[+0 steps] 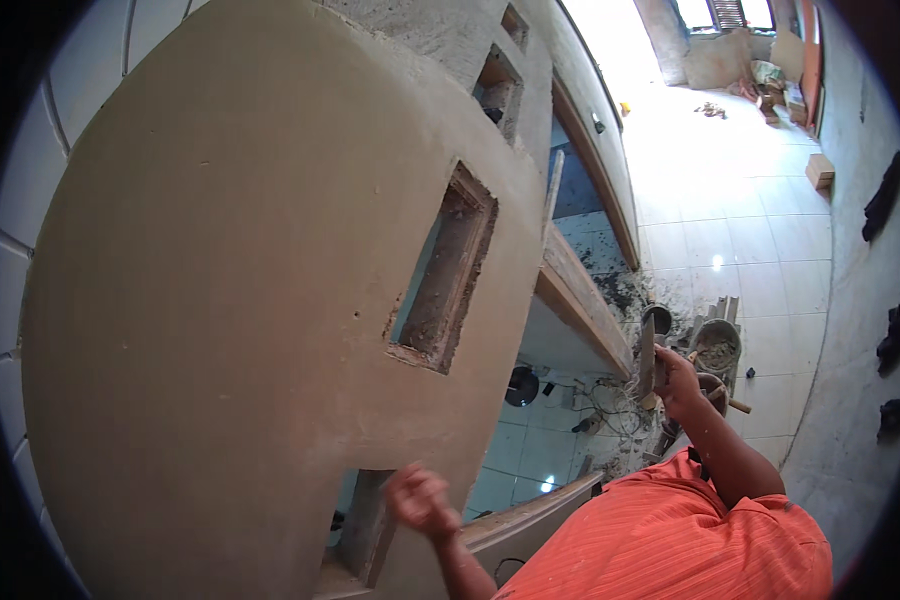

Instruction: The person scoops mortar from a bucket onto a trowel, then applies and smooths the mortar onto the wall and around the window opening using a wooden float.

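Two bare hands are showing: your right hand (678,382) is pinching a flat, brownish, rectangular trowel (648,354) between thumb and fingers, its blade standing nearly edge-on over the tiled floor, off the wall's right edge. Your left hand (420,500) is hanging at the right edge of a small rectangular plaster niche (372,520), near the lower edge of the smooth, beige-grey plastered wall (250,260). Its fingers are curling loosely, but blur is hiding them, so you cannot tell whether they are touching the plaster or holding anything. A taller, rough-edged rectangular recess (440,285) is opening farther up the same wall, toward its right edge. Beyond the trowel, a round, grey mortar bowl (737,345) is sitting on the glossy white tiled floor (760,240), with crumbly grey mix (715,352) inside.

You seem to be in the step of finishing the plaster around the niche. The next move is probably calling for a flat, steady blade along that edge, with the niche's corners staying crisp.
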`<action>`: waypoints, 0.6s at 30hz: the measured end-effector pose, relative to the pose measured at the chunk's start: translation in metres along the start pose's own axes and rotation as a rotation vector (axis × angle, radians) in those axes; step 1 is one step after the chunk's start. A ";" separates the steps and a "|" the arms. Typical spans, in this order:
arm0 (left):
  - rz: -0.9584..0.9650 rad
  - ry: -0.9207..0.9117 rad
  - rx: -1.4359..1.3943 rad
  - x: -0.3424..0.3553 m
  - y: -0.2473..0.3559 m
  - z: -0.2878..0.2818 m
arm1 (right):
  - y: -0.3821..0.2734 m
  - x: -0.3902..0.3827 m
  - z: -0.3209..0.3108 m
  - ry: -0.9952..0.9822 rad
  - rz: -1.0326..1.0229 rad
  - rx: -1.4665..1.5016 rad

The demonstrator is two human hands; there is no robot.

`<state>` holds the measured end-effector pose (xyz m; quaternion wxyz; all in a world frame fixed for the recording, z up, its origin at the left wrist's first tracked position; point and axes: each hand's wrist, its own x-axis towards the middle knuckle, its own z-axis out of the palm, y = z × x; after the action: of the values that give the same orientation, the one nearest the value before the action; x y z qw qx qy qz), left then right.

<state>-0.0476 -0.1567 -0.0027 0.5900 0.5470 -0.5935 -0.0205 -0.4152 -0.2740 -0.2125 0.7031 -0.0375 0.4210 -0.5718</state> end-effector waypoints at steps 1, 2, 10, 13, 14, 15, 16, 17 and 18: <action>-0.271 -0.136 -0.252 -0.019 0.007 0.024 | 0.006 0.003 -0.004 -0.026 0.017 0.050; -0.321 -0.288 -0.221 -0.039 -0.007 0.036 | 0.010 0.000 -0.005 -0.054 0.015 0.040; -0.613 -1.120 -0.194 -0.127 -0.011 0.058 | 0.036 -0.029 -0.019 -0.001 0.014 0.086; -0.663 -1.067 -0.318 -0.139 -0.017 0.056 | 0.052 -0.031 -0.026 -0.022 0.072 0.008; -0.639 -1.035 -0.292 -0.140 -0.020 0.055 | 0.061 -0.029 -0.030 -0.033 0.053 0.004; -0.619 -1.001 -0.264 -0.142 -0.023 0.052 | 0.067 -0.029 -0.030 -0.046 0.038 0.000; -0.628 -0.974 -0.290 -0.142 -0.029 0.048 | 0.066 -0.040 -0.020 -0.102 0.071 -0.012; -0.609 -0.973 -0.265 -0.139 -0.034 0.043 | 0.068 -0.045 -0.012 -0.103 0.065 -0.040; -0.591 -0.973 -0.238 -0.140 -0.038 0.043 | 0.070 -0.049 -0.007 -0.164 0.074 -0.019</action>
<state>-0.0965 -0.1042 -0.1357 0.2761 0.5472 -0.6122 -0.4996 -0.3655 -0.2062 -0.2273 0.7555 -0.0750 0.3684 -0.5365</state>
